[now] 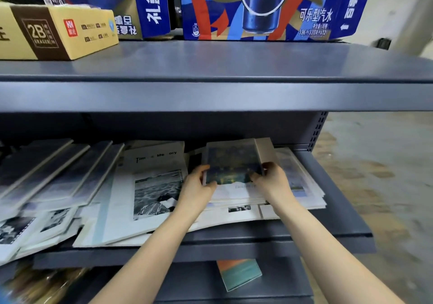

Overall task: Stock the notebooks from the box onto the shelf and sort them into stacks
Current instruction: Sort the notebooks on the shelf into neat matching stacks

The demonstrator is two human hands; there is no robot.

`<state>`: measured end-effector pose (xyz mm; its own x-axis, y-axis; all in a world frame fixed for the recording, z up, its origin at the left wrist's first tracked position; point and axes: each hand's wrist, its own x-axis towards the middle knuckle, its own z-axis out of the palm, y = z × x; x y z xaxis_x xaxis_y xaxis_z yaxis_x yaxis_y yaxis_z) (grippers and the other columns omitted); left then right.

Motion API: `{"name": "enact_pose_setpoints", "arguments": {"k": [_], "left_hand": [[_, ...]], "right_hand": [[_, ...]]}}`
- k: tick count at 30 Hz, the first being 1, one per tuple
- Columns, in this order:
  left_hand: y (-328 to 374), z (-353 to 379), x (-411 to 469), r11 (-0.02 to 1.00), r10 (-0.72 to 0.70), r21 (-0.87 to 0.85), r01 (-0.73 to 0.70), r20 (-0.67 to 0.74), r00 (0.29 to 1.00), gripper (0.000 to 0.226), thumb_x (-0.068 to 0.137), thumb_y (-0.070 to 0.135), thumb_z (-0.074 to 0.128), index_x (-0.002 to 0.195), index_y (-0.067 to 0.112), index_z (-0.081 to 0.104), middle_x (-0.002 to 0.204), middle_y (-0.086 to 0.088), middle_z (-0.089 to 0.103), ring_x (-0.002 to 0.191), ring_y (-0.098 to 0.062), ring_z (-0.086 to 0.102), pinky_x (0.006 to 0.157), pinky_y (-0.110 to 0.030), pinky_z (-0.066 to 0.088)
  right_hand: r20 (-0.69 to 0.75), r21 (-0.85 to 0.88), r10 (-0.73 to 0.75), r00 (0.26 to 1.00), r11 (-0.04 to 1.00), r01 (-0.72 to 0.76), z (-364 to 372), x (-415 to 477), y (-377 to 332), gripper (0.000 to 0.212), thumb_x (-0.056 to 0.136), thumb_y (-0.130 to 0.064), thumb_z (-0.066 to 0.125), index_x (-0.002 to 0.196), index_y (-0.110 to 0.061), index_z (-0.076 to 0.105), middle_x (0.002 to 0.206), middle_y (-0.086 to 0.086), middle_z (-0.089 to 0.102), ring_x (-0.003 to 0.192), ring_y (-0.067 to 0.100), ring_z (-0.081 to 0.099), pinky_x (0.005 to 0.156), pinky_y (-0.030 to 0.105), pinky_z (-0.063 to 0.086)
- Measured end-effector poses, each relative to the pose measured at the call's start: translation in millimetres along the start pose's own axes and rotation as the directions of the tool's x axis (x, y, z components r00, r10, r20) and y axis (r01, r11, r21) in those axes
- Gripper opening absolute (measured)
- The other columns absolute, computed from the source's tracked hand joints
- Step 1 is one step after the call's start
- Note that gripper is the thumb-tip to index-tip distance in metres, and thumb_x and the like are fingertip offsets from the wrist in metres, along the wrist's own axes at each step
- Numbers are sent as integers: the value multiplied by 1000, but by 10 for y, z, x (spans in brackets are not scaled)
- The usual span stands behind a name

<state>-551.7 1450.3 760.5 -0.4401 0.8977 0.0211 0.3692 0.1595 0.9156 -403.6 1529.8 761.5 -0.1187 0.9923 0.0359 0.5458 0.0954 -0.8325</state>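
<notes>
- As I judged it, the step in hand was sorting rather than unloading. I had a dark-covered notebook (234, 163) between both hands at the right end of the middle shelf (339, 200), over the right-hand stack (236, 194) of pale notebooks.
- My left grip (198, 187) was partly closed, with the fingers curled round the notebook's left edge and the thumb at its near corner.
- My right grip (271, 179) was likewise curled, pinching the near right corner.
- I could not tell whether the notebook lay flat on the stack or hung just above it.
- The next move probably called for setting it down square and then letting go. The stack beneath was splayed and would want its edges evened.
- To the left, the "Time Memory" notebook (152, 186) and a fan of dark notebooks (58, 170) lay overlapping, not yet stacked.
- The box was not in view.
</notes>
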Motion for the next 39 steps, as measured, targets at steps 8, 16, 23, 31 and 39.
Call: {"name": "enact_pose_setpoints", "arguments": {"k": [8,16,23,31,39], "left_hand": [[-18,80,58,991,-84,-113,76,-75,994,42,90,6,56,130,6,46,104,-6,59,94,-18,55,66,-20,43],[84,157,5,944,-138,-303,135,10,990,33,93,11,55,125,4,52,93,11,60,83,-6,55,61,-19,42],[221,296,-51,958,-29,-283,45,61,998,39,93,12,54,131,11,47,123,1,56,106,-5,51,83,-10,40],[330,634,-147,993,104,-78,-92,178,979,54,93,38,51,141,20,37,132,10,50,117,1,44,95,-15,34],[258,857,-436,503,201,680,-533,508,838,98,64,81,43,147,37,13,156,5,11,144,-19,-5,115,-53,-6]], "right_hand": [[61,244,16,998,969,-30,-139,-5,100,28,88,-16,58,115,-8,57,103,9,65,90,26,61,65,28,41],[144,412,-6,990,909,-55,-302,-18,232,46,91,-23,57,135,-20,45,128,0,56,106,16,55,76,24,42],[230,549,39,972,820,-163,-500,-18,422,48,95,-14,52,140,-20,37,134,-6,45,78,11,61,42,18,44],[191,718,33,981,677,-162,-890,37,667,46,94,-6,50,136,-24,47,141,-1,50,81,7,53,36,16,33],[107,842,57,993,526,-121,-1262,117,765,46,93,3,43,134,-16,48,90,4,60,51,8,53,36,13,34]]}}
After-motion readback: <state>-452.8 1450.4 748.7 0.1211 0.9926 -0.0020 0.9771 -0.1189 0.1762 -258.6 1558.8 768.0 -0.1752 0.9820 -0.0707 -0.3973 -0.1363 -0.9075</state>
